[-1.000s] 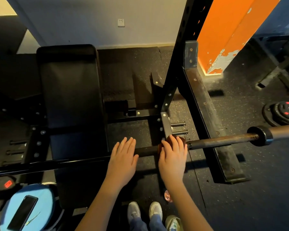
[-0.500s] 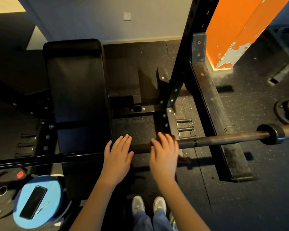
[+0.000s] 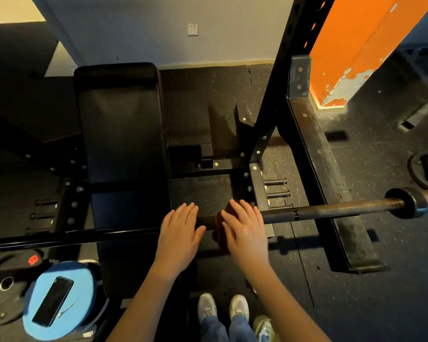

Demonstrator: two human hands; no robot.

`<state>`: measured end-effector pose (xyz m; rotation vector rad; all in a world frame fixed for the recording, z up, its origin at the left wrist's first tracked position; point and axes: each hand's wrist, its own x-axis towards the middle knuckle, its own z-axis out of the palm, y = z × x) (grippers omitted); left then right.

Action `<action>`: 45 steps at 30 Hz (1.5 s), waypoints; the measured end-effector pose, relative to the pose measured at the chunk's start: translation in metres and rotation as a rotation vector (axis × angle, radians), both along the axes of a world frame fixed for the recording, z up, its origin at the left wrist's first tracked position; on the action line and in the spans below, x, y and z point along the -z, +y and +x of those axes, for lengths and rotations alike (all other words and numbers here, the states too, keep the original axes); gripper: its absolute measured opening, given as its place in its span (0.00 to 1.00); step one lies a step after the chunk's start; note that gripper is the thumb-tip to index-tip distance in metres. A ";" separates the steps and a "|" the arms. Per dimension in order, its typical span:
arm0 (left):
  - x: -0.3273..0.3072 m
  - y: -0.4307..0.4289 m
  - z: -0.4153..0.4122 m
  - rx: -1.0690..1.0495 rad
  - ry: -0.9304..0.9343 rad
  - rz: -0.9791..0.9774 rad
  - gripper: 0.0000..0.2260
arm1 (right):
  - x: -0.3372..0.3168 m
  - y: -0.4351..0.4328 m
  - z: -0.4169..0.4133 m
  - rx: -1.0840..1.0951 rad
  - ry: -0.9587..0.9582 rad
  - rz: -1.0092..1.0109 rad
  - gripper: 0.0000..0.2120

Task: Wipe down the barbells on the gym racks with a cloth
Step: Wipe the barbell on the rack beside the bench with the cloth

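Your barbell (image 3: 344, 209) is bare metal: dull, rust-brown and rough-looking on its right stretch, darker and glossier to the left. The cloth (image 3: 218, 225) on it is soft, matt, reddish-brown fabric. The bench pad (image 3: 121, 134) is matt black upholstery, the rack upright (image 3: 273, 102) is black painted metal, the floor (image 3: 393, 280) is grainy speckled rubber, and the orange pillar (image 3: 356, 45) has paint flaking at its foot.
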<state>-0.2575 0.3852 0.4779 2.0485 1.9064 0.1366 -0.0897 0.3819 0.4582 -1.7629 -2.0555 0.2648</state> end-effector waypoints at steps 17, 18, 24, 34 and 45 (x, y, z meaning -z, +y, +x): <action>0.020 -0.006 0.001 0.026 0.191 0.157 0.25 | -0.011 0.012 0.009 0.334 0.201 -0.167 0.08; 0.022 -0.008 0.002 0.026 0.193 0.173 0.26 | -0.011 0.013 0.007 0.362 0.198 -0.170 0.08; 0.026 -0.011 0.003 0.020 0.192 0.210 0.27 | -0.012 0.015 0.002 0.390 0.175 -0.160 0.09; 0.029 -0.012 0.004 0.014 0.206 0.225 0.26 | -0.005 0.006 0.011 0.282 0.152 -0.092 0.12; 0.025 -0.013 0.021 0.060 0.169 0.248 0.25 | -0.002 0.010 0.037 0.201 0.099 -0.022 0.09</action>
